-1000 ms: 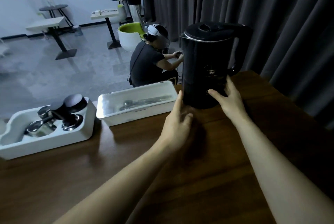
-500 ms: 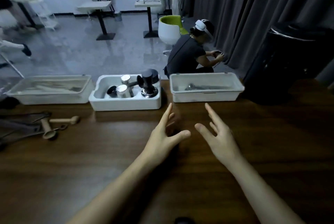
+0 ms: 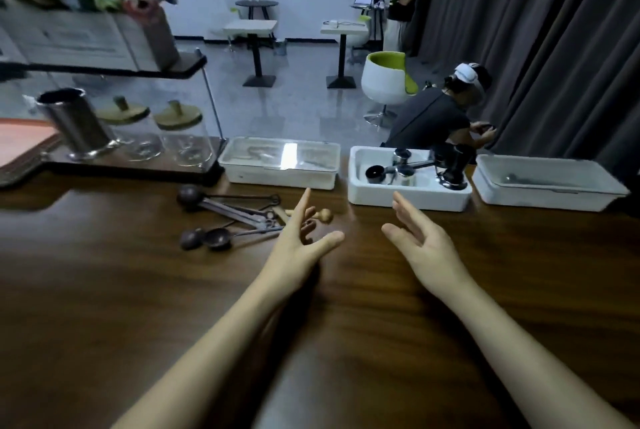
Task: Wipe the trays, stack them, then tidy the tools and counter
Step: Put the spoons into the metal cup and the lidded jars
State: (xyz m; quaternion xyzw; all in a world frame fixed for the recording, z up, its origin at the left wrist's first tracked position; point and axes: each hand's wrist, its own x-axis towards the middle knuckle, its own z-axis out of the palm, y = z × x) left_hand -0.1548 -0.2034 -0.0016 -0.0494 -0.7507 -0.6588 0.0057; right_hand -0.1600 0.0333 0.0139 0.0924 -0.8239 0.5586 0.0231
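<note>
Three white trays line the far edge of the dark wooden counter (image 3: 104,290): a lidded left tray (image 3: 280,179), a middle tray (image 3: 408,198) holding metal coffee tools, and a right tray (image 3: 547,196) with a lid. Several dark scoops and wooden tools (image 3: 228,217) lie loose on the counter in front of the left tray. My left hand (image 3: 298,238) hovers open just right of those tools, holding nothing. Fingers spread and empty, my right hand (image 3: 419,241) hovers in front of the middle tray.
At the back left a low stand carries a metal canister (image 3: 78,123) and two glass jars (image 3: 180,137) with wooden lids. A person crouches beyond the counter, another stands by the far wall. Dark curtains hang at the right.
My hands left the black kettle and drew back over the counter. The view swung left, so the kettle is out of sight and the loose tools and jar stand appeared.
</note>
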